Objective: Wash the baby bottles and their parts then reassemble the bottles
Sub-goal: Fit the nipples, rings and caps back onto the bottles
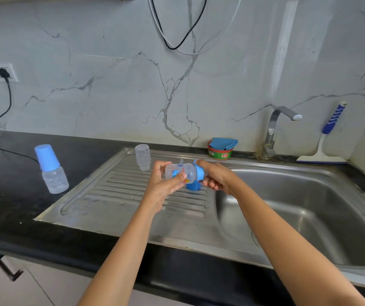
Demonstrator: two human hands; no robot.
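Observation:
My left hand [164,184] grips the body of a clear baby bottle [180,173] with a blue print, held sideways above the drainboard [115,195]. My right hand [215,176] is closed around its blue collar [199,172] at the neck. Just below the bottle a blue cap [193,186] lies on the drainboard. A clear bottle body [143,156] stands upside down at the drainboard's far edge. On the black counter to the left stands an assembled bottle with a blue cap [51,170].
The steel sink basin [298,213] lies to the right, with the tap [275,129] behind it. A green soap tub with a blue cloth [221,149] sits at the wall. A blue-handled squeegee [327,138] leans at the right. A black cable [9,151] crosses the counter at left.

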